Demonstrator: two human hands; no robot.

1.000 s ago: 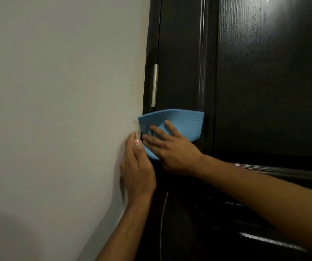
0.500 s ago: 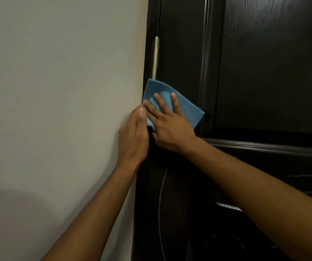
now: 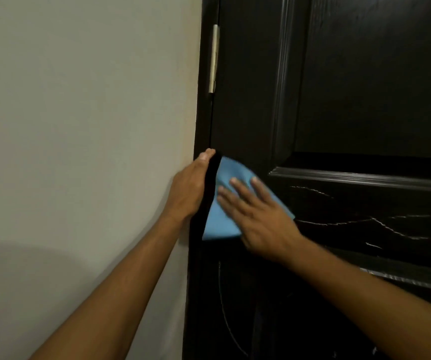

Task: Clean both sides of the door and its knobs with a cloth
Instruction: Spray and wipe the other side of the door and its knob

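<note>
A plain wall (image 3: 79, 126) fills the left half of the view. It is painted in a pale, slightly grey-beige colour and has no pictures or marks on it. A soft, rounded shadow (image 3: 40, 294) lies on the lower left part of the wall, and the upper part is more bright. The wall ends at the right in a straight vertical edge, where a dark frame (image 3: 204, 74) begins. The light is dim and seems to come from above, because faint reflections shine on the dark glossy surface at the far right.
</note>
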